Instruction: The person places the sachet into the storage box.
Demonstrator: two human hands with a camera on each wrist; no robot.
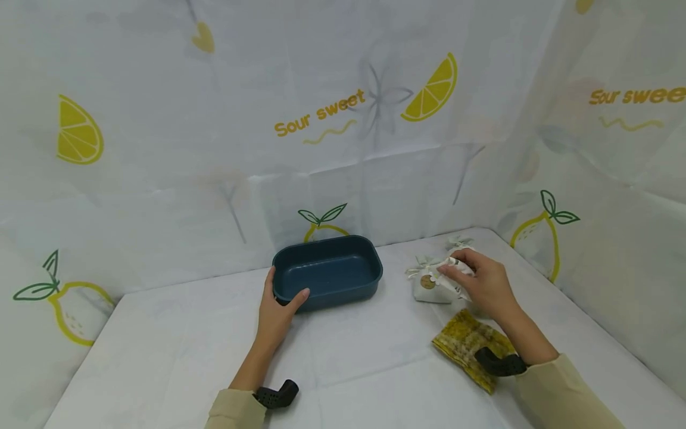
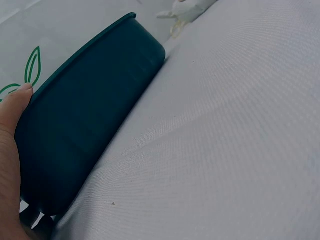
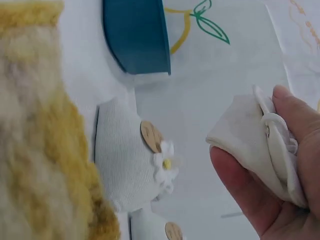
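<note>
My left hand [image 1: 275, 314] grips the near left corner of a dark blue rectangular tub [image 1: 321, 289], thumb over the rim and fingers along the end wall. The tub stands on the table. My right hand [image 1: 490, 287] pinches a small white cloth pouch [image 3: 242, 131] with a white cord loop, held above the table. Just beneath it is a striped sachet [image 3: 122, 155] with a round brown tag and a white flower; a second similar sachet [image 3: 150, 226] stands beside it. A fuzzy yellow and beige cloth piece [image 1: 463, 339] lies below my right wrist.
White sheets printed with lemons hang as a back wall [image 1: 214, 143] and a right wall [image 1: 616, 238]. The table [image 1: 177, 345] has a white cloth over it. Black wrist mounts [image 1: 278, 395] sit at both sleeves.
</note>
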